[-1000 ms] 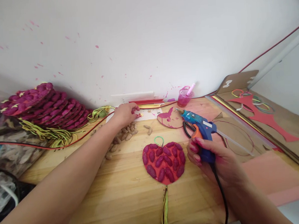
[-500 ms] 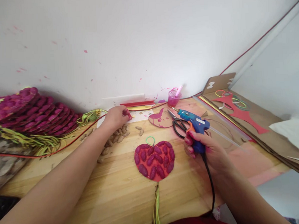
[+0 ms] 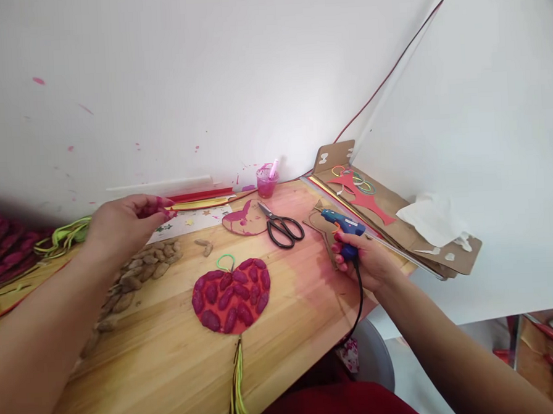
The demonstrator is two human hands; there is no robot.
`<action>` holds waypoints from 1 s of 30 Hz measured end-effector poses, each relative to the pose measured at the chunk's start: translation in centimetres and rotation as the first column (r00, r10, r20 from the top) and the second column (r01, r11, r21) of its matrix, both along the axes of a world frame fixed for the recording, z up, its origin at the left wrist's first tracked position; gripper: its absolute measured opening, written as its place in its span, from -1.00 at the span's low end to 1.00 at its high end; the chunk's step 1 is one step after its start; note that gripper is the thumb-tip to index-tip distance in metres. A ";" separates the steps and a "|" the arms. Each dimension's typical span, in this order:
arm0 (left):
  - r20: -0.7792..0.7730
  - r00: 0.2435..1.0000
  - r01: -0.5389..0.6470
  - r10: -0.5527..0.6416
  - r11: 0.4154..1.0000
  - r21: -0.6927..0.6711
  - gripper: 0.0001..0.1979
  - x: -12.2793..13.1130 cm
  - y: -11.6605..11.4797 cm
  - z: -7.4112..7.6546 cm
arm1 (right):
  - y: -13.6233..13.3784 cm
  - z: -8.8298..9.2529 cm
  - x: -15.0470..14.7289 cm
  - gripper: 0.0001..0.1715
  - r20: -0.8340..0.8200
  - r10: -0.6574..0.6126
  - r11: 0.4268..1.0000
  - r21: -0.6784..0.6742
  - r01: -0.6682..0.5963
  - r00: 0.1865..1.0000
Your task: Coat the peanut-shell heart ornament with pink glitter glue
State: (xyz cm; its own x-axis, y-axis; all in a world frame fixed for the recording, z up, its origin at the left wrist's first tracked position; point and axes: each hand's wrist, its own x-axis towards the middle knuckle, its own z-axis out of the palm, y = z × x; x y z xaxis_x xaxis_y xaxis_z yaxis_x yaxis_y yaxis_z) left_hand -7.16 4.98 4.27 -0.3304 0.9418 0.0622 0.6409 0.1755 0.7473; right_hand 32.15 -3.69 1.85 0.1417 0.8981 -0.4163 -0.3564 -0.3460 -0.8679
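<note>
My right hand (image 3: 360, 255) is wrapped around the handle of a blue hot glue gun (image 3: 342, 221), its nozzle pointing up and left over a cardboard piece (image 3: 324, 229). Fingertips pinched, my left hand (image 3: 136, 220) hovers above a white sheet (image 3: 198, 218) with small stars on it; whatever it pinches is too small to make out. Between the hands lies a red heart (image 3: 236, 323) covered in magenta-painted peanuts, with a green loop (image 3: 225, 262) on top and a yellow-green tassel (image 3: 237, 382) below. Loose peanuts (image 3: 145, 266) are heaped under my left forearm.
Black-handled scissors (image 3: 284, 228) rest by a paint-stained cardboard heart (image 3: 244, 220). A cup of pink paint (image 3: 266, 184) stands against the wall. Stacked magenta pieces (image 3: 5, 246) sit at far left. Cardboard sheets (image 3: 392, 204) with red scraps and white tissue (image 3: 437, 217) lie right.
The view has swung right. My right hand has carried the glue gun away from the scissors to over the cardboard piece. My left hand has lifted off the star sheet, fingers still pinched.
</note>
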 end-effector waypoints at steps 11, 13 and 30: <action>0.448 0.873 0.151 -0.191 0.981 0.124 -0.52 0.3 -3.6 -1.4 | 0.1 0.0 2.5 -0.73 -0.030 0.087 0.991 -0.098 -0.090 0.996; 0.486 0.846 0.181 -0.221 0.975 0.128 -0.52 0.9 -4.3 -1.0 | 0.0 0.4 2.6 -0.74 0.015 0.140 0.979 -0.152 -0.136 0.990; 0.663 0.688 0.237 -0.296 0.955 0.180 -0.61 2.9 -10.4 0.1 | -0.9 1.4 3.5 -0.76 0.758 0.301 0.950 -0.293 -0.110 0.579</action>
